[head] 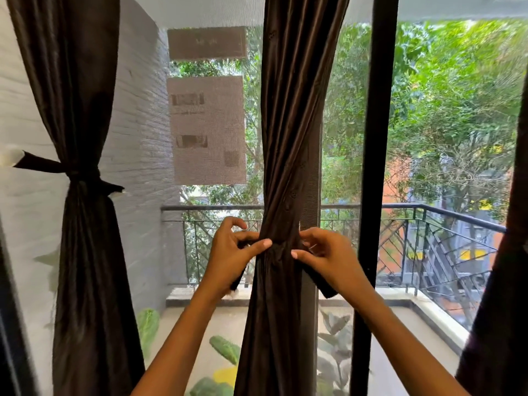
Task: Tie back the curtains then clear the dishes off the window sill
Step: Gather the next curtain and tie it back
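Note:
A dark brown middle curtain hangs gathered in front of the window. A matching dark tie-back band wraps around it at waist height. My left hand pinches the band's left end, thumb pressed against the gathered cloth. My right hand pinches the right end, whose loose tail hangs below my wrist. The left curtain is cinched by its own tie-back. No dishes or window sill show in view.
A black window frame post stands just right of the middle curtain. Another dark curtain edges in at the far right. Beyond the screen lie a balcony with a black railing, trees and buildings.

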